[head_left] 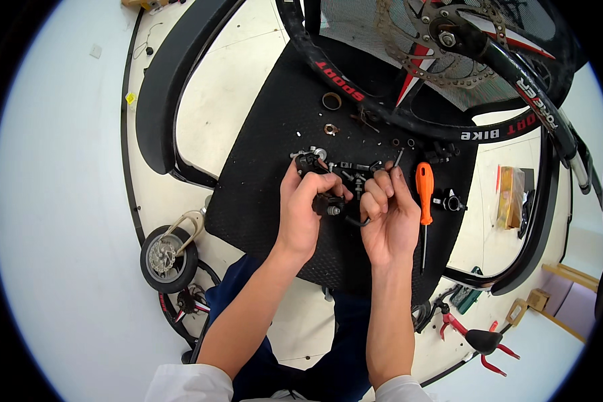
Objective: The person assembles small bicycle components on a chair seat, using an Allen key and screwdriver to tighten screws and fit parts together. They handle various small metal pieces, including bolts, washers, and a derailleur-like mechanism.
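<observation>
My left hand is wrapped round a black bike part with silver bolts, perhaps a brake caliper; the fingers hide much of it. Palm up beside it, my right hand pinches a dark hex key, its tip rising past the fingertips and its bent end showing below the fingers. Both hands are above a black chair seat. Several small bolts lie just beyond them. An orange-handled screwdriver rests right of my right hand, near a black clamp.
A bike wheel with a brake disc and fork covers the chair's far side. A brown ring and small loose parts lie on the seat. Armrests flank it. A small wheel and red-black bike parts are on the floor.
</observation>
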The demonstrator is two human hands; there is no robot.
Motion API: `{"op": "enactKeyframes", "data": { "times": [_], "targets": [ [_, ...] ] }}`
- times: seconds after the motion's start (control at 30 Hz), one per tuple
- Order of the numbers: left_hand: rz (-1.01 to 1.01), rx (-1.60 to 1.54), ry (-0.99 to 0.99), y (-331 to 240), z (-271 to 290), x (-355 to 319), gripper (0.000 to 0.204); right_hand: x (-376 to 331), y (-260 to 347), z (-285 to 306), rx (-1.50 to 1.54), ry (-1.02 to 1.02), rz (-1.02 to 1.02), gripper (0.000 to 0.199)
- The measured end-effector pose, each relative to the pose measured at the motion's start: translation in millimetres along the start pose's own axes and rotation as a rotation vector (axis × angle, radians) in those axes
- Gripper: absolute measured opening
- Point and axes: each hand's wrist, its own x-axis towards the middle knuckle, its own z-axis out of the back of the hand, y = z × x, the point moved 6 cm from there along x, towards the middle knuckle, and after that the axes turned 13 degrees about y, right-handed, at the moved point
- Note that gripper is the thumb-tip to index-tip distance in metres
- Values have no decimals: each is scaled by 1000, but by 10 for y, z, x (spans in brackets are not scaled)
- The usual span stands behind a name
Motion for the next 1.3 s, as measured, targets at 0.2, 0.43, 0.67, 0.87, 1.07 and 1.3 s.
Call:
{"op": "enactKeyframes", "data": {
  "times": [0.2,0.43,0.67,0.87,1.07,1.3],
  "targets": [
    [-19,48,31,56,-89,-25,18,5,8,52,-47,-50,14,12],
    [-75,57,29,95,-104,-34,16,-24,-34,115,45,-149,0,11],
    [-150,72,40,92,-231,-82,20,-81,-82,171,290,-207,-7,14],
    [-28,-276,-53,216,-187,-82,17,-59,-51,119,421,-85,25,7],
    [117,-454,-97,266,-162,-44,12,-54,42,56,32,-53,-12,7],
    [110,-550,-106,137,85,33,13,-98,1,9,-581,-305,-57,11]
  ]
}}
